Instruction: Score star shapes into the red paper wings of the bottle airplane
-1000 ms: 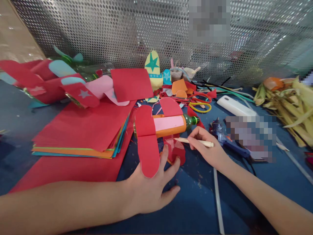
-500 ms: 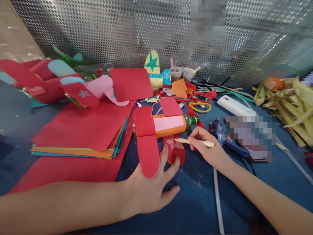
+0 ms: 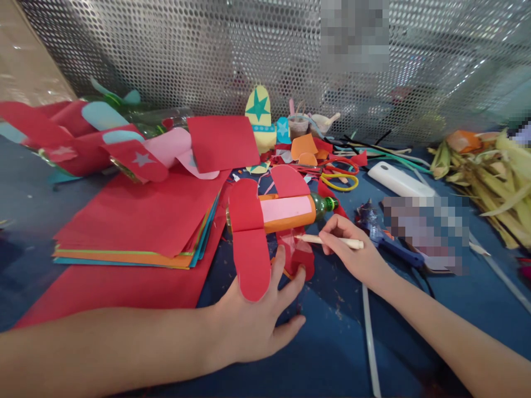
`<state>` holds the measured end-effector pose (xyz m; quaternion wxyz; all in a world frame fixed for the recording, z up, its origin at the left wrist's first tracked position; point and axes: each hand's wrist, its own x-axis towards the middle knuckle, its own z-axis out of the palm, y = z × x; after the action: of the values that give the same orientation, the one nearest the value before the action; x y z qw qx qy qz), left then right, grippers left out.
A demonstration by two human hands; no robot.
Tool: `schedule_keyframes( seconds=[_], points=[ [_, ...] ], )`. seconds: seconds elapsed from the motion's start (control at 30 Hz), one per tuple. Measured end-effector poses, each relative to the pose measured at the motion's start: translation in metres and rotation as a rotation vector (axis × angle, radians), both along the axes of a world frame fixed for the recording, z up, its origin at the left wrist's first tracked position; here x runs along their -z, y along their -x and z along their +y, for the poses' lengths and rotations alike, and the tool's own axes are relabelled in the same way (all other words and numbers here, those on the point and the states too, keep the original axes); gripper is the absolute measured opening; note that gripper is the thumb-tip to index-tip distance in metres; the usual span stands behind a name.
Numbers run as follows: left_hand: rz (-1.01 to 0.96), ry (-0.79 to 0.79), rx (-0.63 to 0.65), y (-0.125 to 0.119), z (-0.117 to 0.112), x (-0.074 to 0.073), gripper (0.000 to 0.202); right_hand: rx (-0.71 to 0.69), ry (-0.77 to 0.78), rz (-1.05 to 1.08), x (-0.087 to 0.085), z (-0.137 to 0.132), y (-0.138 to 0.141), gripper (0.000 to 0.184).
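In the middle lies a plastic bottle [image 3: 320,205] with a green neck, wrapped in orange and pink paper [image 3: 287,209]. Red rounded paper wings [image 3: 251,260] stick out from it on both sides. My left hand [image 3: 259,315] rests palm down with fingers spread; its fingertips touch the near red piece, which bears a faint star shape [image 3: 289,243]. Part of that hand is under the wing. Pinched in my right hand [image 3: 346,243] is a cream-coloured pen [image 3: 332,241], its tip at the star shape.
Stacked coloured paper [image 3: 133,221] lies left, below red paper-and-bottle models [image 3: 103,146]. Scissors with yellow handles [image 3: 340,181] and paper scraps sit behind the bottle. To the right are a blue glue gun [image 3: 394,249], a white oblong device [image 3: 400,179] and dried husks [image 3: 489,188]. A perforated metal panel [image 3: 186,61] stands behind.
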<state>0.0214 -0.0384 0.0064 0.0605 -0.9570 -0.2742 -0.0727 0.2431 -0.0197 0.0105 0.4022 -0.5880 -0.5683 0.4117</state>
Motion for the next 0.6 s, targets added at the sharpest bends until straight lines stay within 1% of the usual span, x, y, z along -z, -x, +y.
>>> schedule_keyframes(
  seconds=[0.13, 0.37, 0.6],
  points=[
    [0.004, 0.026, -0.031, 0.0003, 0.0002, 0.0019, 0.056, -0.006, -0.003, 0.001, 0.0012, 0.0011, -0.0001, 0.016],
    [0.015, -0.022, 0.012, -0.0016, 0.0008, -0.0006, 0.053, -0.014, -0.004, -0.005, 0.0005, 0.0011, 0.0003, 0.017],
    [0.037, 0.013, 0.008, -0.0025, 0.002, -0.0027, 0.054, -0.008, 0.007, -0.014, -0.0005, -0.0009, -0.0003, 0.017]
  ],
)
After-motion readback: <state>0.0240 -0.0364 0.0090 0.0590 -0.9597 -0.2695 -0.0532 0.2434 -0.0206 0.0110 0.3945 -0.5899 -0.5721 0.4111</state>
